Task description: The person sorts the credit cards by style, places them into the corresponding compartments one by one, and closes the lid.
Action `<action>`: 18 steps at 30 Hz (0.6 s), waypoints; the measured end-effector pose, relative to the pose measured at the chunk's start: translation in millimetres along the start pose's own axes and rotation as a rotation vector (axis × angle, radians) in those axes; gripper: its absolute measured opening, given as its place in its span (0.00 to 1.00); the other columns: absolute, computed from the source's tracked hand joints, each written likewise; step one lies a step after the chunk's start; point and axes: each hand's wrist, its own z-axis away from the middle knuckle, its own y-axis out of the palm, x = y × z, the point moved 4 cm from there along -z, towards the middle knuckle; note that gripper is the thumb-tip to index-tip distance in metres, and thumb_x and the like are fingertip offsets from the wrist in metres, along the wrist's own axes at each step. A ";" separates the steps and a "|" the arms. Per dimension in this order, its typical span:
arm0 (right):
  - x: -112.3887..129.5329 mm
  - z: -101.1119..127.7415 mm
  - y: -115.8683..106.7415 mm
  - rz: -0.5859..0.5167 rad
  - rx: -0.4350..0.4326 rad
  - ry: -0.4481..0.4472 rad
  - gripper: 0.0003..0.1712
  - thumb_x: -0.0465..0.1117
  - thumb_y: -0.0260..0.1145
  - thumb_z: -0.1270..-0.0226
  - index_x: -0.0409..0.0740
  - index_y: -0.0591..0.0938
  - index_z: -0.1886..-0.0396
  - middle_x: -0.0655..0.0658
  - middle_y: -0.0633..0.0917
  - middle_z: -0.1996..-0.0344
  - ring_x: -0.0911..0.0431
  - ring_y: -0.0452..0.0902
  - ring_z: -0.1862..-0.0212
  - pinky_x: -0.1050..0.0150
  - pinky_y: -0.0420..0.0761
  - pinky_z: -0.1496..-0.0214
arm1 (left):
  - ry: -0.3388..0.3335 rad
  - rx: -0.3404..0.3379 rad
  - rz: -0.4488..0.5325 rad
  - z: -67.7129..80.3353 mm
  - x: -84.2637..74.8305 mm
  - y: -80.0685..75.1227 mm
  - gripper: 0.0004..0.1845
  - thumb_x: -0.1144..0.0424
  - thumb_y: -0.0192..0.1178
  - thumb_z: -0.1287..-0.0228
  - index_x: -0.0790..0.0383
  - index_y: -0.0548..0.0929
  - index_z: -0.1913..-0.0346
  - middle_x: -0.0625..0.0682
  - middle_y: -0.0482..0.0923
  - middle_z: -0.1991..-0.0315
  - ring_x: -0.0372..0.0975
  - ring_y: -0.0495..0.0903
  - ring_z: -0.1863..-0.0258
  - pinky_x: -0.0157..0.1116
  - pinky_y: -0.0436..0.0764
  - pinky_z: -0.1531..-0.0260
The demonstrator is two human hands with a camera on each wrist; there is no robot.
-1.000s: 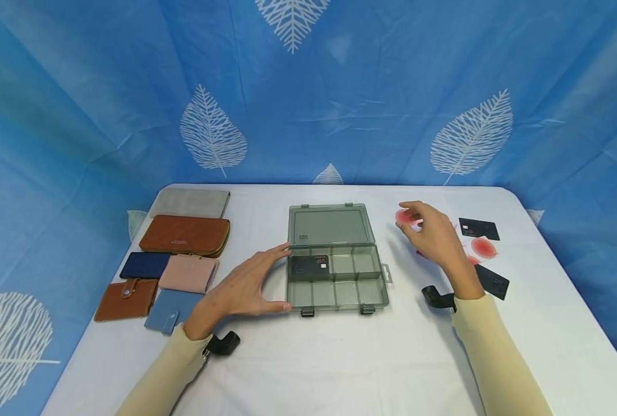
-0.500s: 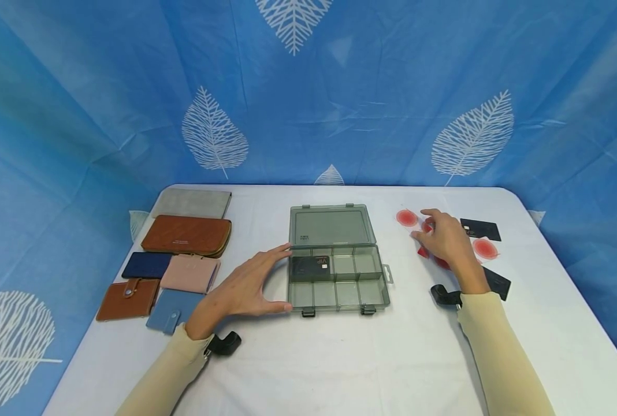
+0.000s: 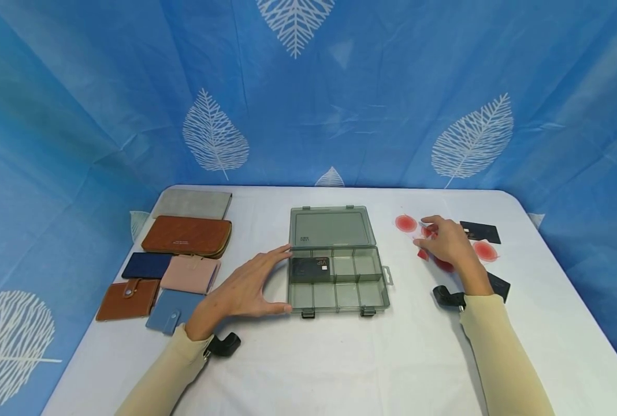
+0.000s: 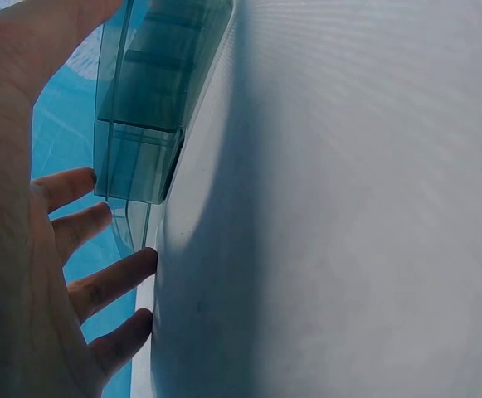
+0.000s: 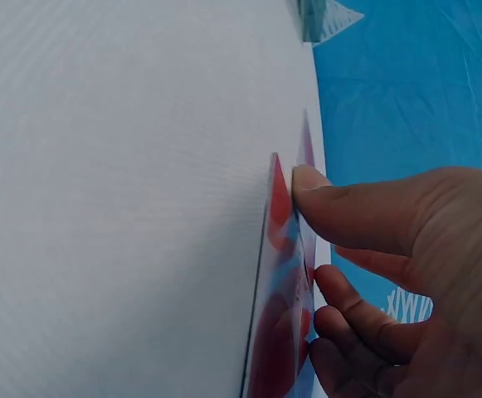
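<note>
A person's right hand [image 3: 451, 242] rests on a clear card with red circles [image 5: 280, 290] lying on the white table [image 3: 339, 358], to the right of an open grey compartment box [image 3: 337, 277]. In the right wrist view the thumb [image 5: 340, 211] presses the card's near edge while the curled fingers [image 5: 352, 315] tuck under its other side, so the card tilts up off the tablecloth, pinched between them. Its long axis runs roughly away from the wrist.

The left hand [image 3: 246, 289] lies spread and relaxed against the box's left wall, fingers straight, holding nothing. The right hand is by far the nearer to the card.

A black VIP card [image 3: 310, 267] sits in the box's back left compartment. Around the right hand lie another red-circled card [image 3: 406, 223] and two black cards [image 3: 479, 231]. Nothing stands between the held card and the box. Well apart on the left lie six wallets [image 3: 186, 236].
</note>
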 end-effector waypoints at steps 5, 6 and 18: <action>0.5 2.7 -1.6 -0.003 -0.008 -0.004 0.41 0.46 0.76 0.30 0.29 0.72 0.26 0.22 0.78 0.40 0.27 0.69 0.38 0.28 0.77 0.37 | 0.008 -0.006 -0.002 0.2 -0.4 -0.3 0.59 0.30 0.73 0.42 0.57 0.62 0.15 0.54 0.57 0.14 0.52 0.66 0.20 0.63 0.68 0.25; 1.0 3.3 -2.0 0.000 -0.016 -0.007 0.41 0.46 0.77 0.31 0.29 0.73 0.26 0.22 0.77 0.42 0.28 0.69 0.39 0.29 0.78 0.40 | 0.008 -0.006 -0.002 0.2 -0.4 -0.4 0.59 0.30 0.73 0.42 0.57 0.62 0.15 0.54 0.56 0.14 0.52 0.67 0.20 0.63 0.68 0.25; 6.4 6.1 -2.5 -0.053 -0.141 -0.039 0.26 0.40 0.65 0.19 0.44 0.77 0.25 0.25 0.84 0.41 0.29 0.80 0.41 0.27 0.77 0.36 | 0.010 -0.004 -0.013 -0.4 1.3 1.7 0.59 0.28 0.71 0.41 0.56 0.61 0.14 0.53 0.54 0.13 0.52 0.68 0.22 0.62 0.75 0.31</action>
